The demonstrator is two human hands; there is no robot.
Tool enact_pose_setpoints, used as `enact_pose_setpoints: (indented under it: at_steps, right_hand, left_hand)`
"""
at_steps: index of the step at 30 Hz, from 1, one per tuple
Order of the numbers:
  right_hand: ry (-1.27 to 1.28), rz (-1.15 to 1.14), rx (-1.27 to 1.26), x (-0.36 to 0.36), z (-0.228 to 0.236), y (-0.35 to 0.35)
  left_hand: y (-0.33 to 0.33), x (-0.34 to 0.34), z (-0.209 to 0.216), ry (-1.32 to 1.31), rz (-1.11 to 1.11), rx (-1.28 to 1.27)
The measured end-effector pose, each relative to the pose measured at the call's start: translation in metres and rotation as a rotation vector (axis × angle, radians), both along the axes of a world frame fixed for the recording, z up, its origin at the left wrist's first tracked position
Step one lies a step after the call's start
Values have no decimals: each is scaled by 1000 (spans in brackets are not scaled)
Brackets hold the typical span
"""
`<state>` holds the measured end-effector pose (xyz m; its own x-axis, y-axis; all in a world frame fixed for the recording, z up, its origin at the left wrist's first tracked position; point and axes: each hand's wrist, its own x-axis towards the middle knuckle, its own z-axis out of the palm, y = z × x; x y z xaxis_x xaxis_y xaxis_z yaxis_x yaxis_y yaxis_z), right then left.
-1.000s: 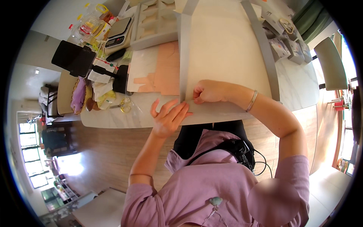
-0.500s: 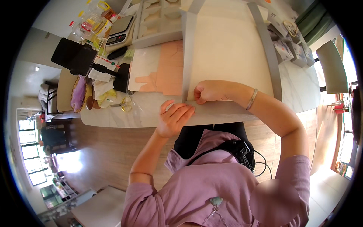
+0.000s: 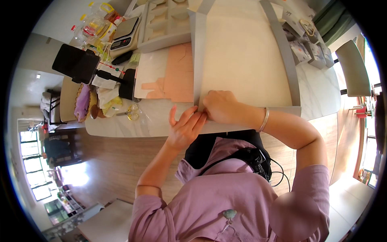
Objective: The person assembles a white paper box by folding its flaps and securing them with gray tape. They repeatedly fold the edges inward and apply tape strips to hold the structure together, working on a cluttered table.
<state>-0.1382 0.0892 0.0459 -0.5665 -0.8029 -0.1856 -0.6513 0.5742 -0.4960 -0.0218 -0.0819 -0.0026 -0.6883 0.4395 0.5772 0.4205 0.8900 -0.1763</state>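
A large shallow cardboard box (image 3: 246, 52), grey on its walls and cream inside, lies before me on the table. At its near left corner my left hand (image 3: 186, 127) grips from outside, some fingers bent against the corner and others raised apart. My right hand (image 3: 221, 107) is closed over the near wall (image 3: 284, 109) at that same corner, knuckles up, with a bracelet on the wrist. Both hands meet there and hide the corner's fold. The left wall (image 3: 199, 60) and right wall (image 3: 280, 48) stand up.
Left of the box lie pink paper sheets (image 3: 179, 72), scissors (image 3: 132, 113) and a black phone stand (image 3: 129, 84). Farther back are a kitchen scale (image 3: 125, 34), a compartment tray (image 3: 165, 24) and plastic bottles (image 3: 90, 30). Small grey boxes (image 3: 316, 56) sit at the right.
My right hand has shifted left and nearer to me, down onto the corner. The near wall now stands more upright. My left hand has moved slightly, its fingers closer to the right hand.
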Motion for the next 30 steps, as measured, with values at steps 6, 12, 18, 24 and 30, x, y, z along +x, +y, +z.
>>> enact_pose_setpoints:
  at_steps: [6, 12, 18, 24, 30]
  right_hand:
    - [76, -75, -278, -3, -36, 8]
    - [-13, -25, -297, -9, -32, 23]
    - [-94, -65, -278, -3, -35, 29]
    - [-181, -10, -194, -5, -19, 4]
    - [-266, 2, -51, -23, -11, -18]
  left_hand:
    - [7, -4, 1, -89, -20, 69]
    - [3, -9, 1, -79, -50, -38]
    - [4, -4, 0, -38, -7, -16]
    - [1, -1, -4, 85, 48, 88]
    - [-4, -4, -6, 159, 45, 75]
